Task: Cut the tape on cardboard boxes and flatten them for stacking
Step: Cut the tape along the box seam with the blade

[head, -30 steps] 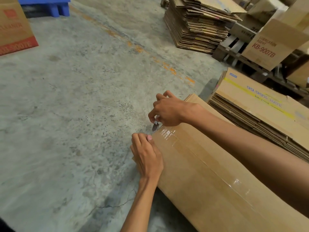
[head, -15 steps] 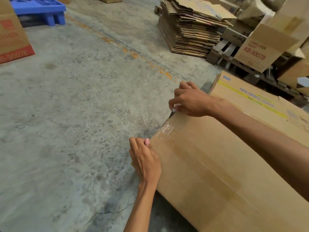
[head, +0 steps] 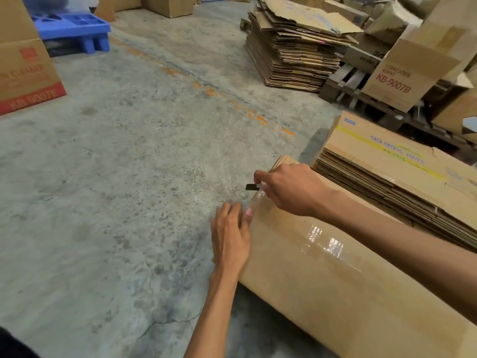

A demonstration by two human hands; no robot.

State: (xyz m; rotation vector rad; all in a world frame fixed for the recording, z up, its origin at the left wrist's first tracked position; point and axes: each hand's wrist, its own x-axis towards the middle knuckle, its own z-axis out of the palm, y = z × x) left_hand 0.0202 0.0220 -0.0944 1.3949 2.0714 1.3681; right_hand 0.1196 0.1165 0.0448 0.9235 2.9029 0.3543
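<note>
A large brown cardboard box (head: 335,288) lies on the concrete floor in front of me, with clear glossy tape (head: 325,241) running along its top seam to the far edge. My right hand (head: 289,188) is at that far edge, closed around a small cutter whose dark blade (head: 251,187) sticks out to the left past the box. My left hand (head: 229,239) rests against the box's left end, fingers loosely spread and thumb by the tape end.
A pile of flattened boxes (head: 402,182) lies right behind the box. A taller flattened stack (head: 291,55) stands further back, beside a wooden pallet (head: 343,86) carrying upright cartons. A blue plastic pallet (head: 74,32) and a red-printed carton (head: 23,73) are at far left.
My right hand pulled the cutter along the box's far edge and out past it, so the blade now points left in the air. My left hand's fingers loosened on the box end.
</note>
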